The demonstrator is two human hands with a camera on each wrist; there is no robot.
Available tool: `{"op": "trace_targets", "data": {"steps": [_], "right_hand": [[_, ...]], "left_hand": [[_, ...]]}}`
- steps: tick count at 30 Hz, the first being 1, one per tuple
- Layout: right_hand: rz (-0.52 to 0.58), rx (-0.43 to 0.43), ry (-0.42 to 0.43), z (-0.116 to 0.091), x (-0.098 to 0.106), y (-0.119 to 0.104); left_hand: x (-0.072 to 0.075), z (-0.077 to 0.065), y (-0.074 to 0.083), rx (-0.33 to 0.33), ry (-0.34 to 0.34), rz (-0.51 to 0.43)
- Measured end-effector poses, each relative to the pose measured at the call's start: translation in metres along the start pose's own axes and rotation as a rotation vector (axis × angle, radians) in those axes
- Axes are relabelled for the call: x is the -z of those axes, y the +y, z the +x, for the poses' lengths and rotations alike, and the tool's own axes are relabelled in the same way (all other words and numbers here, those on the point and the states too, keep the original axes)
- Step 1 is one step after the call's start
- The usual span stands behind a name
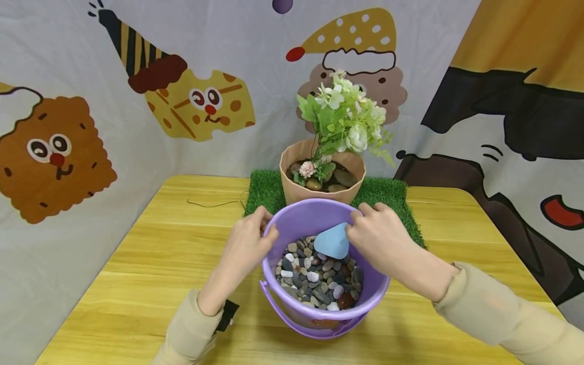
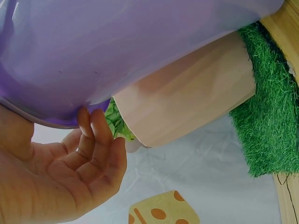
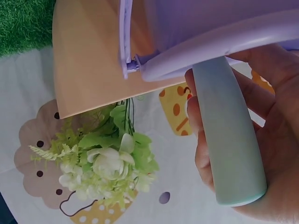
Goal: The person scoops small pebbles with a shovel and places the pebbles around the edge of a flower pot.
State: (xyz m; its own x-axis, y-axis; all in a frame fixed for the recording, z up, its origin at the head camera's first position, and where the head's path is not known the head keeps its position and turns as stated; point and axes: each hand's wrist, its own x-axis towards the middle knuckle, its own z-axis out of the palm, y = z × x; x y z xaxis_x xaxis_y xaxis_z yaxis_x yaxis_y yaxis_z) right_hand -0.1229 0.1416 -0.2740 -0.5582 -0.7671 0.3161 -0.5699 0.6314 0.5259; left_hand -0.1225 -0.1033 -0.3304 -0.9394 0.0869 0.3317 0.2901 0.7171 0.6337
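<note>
A purple bucket (image 1: 292,220) stands on the table with a layer of mixed pebbles (image 1: 310,286) at its bottom. My left hand (image 1: 242,248) holds the bucket's left rim, the thumb on the inner side and bent fingers (image 2: 96,144) outside in the left wrist view. At the right rim, my right hand (image 1: 380,238) grips a small toy shovel. Its light blue blade (image 1: 333,242) hangs inside the bucket above the pebbles. In the right wrist view its pale handle (image 3: 229,135) sticks out past the rim, lying between thumb and fingers.
Behind the bucket, a peach flowerpot (image 1: 301,192) with stones and white flowers (image 1: 351,116) stands on a green turf mat (image 1: 264,190). A thin dark wire (image 1: 212,205) lies to its left on the wooden table (image 1: 137,274). The bucket's handle (image 1: 283,317) hangs down in front.
</note>
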Motion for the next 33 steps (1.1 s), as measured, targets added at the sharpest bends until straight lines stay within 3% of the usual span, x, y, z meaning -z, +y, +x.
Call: {"op": "trace_targets", "data": {"steps": [19, 33], "right_hand": [[-0.067, 0.047, 0.02, 0.004, -0.014, -0.01], [-0.078, 0.112, 0.119, 0.003, -0.029, -0.014]], "left_hand": [[0.0, 0.0, 0.001, 0.014, -0.014, -0.009], [-0.001, 0.0, 0.001, 0.007, -0.009, 0.004]]}}
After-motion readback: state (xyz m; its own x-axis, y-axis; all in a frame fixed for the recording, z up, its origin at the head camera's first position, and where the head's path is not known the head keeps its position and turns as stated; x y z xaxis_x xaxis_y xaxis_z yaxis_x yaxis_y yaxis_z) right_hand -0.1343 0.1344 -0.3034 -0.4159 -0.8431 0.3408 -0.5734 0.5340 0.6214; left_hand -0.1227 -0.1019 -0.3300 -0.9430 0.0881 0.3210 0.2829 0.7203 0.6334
